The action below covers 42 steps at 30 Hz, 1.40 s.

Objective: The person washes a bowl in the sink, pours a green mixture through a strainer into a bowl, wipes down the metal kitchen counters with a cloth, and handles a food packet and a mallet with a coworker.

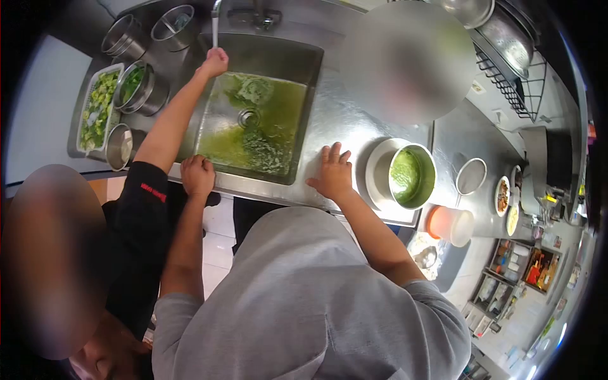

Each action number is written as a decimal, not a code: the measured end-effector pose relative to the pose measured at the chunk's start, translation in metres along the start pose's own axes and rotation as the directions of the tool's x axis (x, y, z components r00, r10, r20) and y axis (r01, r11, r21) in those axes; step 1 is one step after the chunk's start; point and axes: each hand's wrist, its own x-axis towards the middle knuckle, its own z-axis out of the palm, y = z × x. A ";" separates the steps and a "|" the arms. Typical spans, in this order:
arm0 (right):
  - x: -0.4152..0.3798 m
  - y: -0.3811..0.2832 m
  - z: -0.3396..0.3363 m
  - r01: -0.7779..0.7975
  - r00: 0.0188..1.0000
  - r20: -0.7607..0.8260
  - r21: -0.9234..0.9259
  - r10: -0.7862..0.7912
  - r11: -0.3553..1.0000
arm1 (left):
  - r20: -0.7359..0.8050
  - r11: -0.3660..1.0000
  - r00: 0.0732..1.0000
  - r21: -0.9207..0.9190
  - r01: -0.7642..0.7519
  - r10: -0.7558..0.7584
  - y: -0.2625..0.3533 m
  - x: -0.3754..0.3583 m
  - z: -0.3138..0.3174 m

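Observation:
My left hand (197, 175) rests as a loose fist at the front rim of a metal sink (303, 120); nothing shows in it. Fingers spread, my right hand (332, 169) lies on the steel counter between the sink and a metal pot (432, 183), holding nothing. Bright green liquid (405, 175) is in the pot, which stands partly over a pale round dish (373, 166). Inside the sink, yellow-green water (218, 139) holds clumps of green pulp around the drain. A co-worker's hand (215, 62) is at the end of the faucet (215, 28).
Left of the sink stand a white basket (81, 136) of chopped greens and several metal containers (155, 95). A co-worker in a black sleeve (142, 209) reaches across on my left. To the right are an orange-and-white tub (453, 226), a round strainer (471, 176) and bowls of food (502, 196).

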 end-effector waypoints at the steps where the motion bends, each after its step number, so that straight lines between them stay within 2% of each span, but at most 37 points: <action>1: 0.002 -0.001 0.000 -0.009 1.000 0.000 0.010 0.009 1.000 | -0.009 1.000 1.000 0.020 0.010 -0.009 0.000 0.000 0.000; 3: 0.002 -0.001 0.004 0.005 0.996 -0.085 0.054 -0.001 0.999 | -0.056 0.999 0.998 -0.032 -0.018 0.016 -0.001 0.000 0.001; 5: 0.001 -0.001 0.003 0.015 0.996 -0.092 0.054 -0.010 0.998 | -0.039 1.000 0.999 -0.026 -0.007 0.006 -0.003 0.003 -0.002; 7: 0.002 -0.002 -0.002 0.004 0.999 -0.034 0.059 -0.002 0.998 | -0.005 1.000 1.000 -0.007 -0.001 0.001 -0.008 0.001 0.003; 17: 0.004 -0.009 -0.008 -0.011 1.000 0.000 0.024 0.011 1.000 | 0.004 0.997 0.999 -0.059 0.049 -0.049 -0.014 -0.002 0.001; 24: 0.010 -0.016 -0.010 0.003 0.999 -0.036 -0.061 -0.005 0.998 | -0.052 0.998 0.998 -0.048 0.042 -0.044 -0.014 0.001 -0.003; 27: 0.010 -0.020 -0.015 0.008 0.999 -0.033 -0.075 -0.010 0.997 | -0.018 0.997 0.998 -0.051 0.060 -0.061 -0.018 0.002 -0.007; 28: 0.014 -0.020 -0.019 -0.001 0.998 0.063 -0.043 0.003 0.999 | -0.023 0.995 0.998 -0.083 0.060 -0.062 -0.021 0.002 -0.003; 31: 0.019 -0.022 -0.025 -0.010 0.995 0.102 -0.041 0.014 0.999 | -0.029 0.991 0.997 -0.119 0.063 -0.067 -0.019 0.002 -0.002; 42: 0.020 -0.023 -0.022 0.017 0.998 0.058 -0.085 -0.012 0.996 | -0.057 0.989 0.996 -0.134 0.057 -0.065 -0.016 0.001 -0.012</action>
